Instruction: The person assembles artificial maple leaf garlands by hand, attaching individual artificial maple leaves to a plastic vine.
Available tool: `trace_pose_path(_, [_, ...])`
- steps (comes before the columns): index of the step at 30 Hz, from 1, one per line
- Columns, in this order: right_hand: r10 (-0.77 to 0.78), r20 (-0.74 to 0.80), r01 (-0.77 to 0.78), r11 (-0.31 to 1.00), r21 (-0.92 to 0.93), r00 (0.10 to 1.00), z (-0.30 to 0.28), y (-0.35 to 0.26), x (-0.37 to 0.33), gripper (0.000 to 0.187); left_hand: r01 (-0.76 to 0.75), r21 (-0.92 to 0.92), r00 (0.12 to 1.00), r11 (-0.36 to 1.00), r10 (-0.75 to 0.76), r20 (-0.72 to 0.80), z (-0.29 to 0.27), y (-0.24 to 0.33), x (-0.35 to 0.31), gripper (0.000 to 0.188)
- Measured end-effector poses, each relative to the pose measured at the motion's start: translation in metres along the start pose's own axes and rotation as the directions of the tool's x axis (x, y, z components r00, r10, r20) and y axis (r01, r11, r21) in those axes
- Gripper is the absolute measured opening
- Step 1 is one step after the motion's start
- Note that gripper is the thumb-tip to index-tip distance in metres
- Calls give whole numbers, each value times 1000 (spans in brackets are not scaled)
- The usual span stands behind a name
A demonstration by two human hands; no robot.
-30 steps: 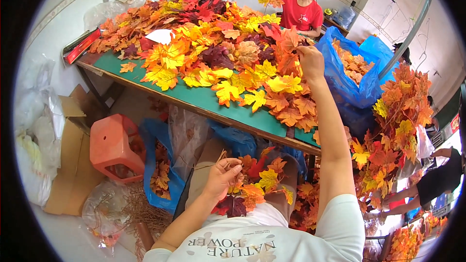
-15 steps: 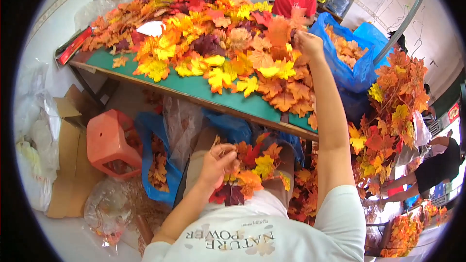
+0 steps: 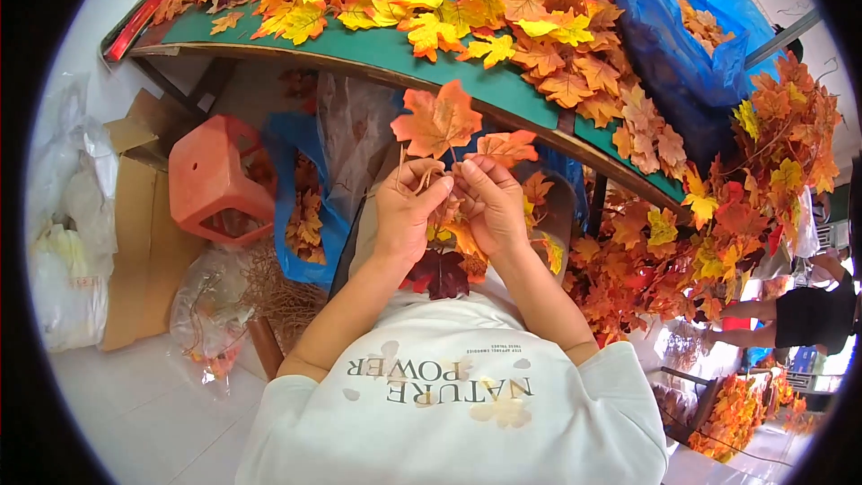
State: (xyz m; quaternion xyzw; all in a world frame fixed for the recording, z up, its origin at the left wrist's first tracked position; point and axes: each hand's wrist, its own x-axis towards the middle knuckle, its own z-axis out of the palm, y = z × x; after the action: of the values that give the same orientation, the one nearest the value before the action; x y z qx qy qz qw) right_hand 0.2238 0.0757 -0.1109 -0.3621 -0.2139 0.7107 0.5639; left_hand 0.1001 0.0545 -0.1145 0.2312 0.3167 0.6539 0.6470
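Over my lap, my left hand (image 3: 407, 213) and my right hand (image 3: 492, 208) meet with their fingertips nearly touching. An orange artificial maple leaf (image 3: 437, 121) stands up between them, its thin stem running down to the pinching fingers. Looped brown stem strands show in my left hand. My right hand is closed at the stem, and a second orange leaf (image 3: 508, 147) sticks out just beyond it. Below the hands lie a dark purple leaf (image 3: 443, 275) and other leaves, partly covered by my fingers. Exactly which fingers grip each stem is hidden.
A green table (image 3: 359, 47) bears a heap of yellow and orange leaves (image 3: 431, 34). Blue bags (image 3: 673, 45) hold leaves at the right, beside hanging leaf garlands (image 3: 781, 153). At left are a salmon stool (image 3: 205, 171), cardboard (image 3: 144, 260) and clear plastic bags (image 3: 76, 216).
My right hand has come back from the table heap to my left hand over my lap. An orange leaf now stands between them. The view has tilted down.
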Motion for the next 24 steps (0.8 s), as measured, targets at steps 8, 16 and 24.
trace_pose_path(8, [22, 43, -27, 994, 103, 999, -5, 7, 4, 12, 36, 20, 999, 999, -36, -2, -3, -3, 0, 16])
trace_pose_path(16, [31, 46, -35, 995, 95, 998, -7, 12, 5, 11, 33, 30, 999, 999, -32, -28, -5, -7, 2, 14])
trace_pose_path(24, [-112, 7, 112, 993, 23, 994, -12, 26, 0, 8, -3, 83, 999, 997, 6, -36, -4, -8, 0, 14])
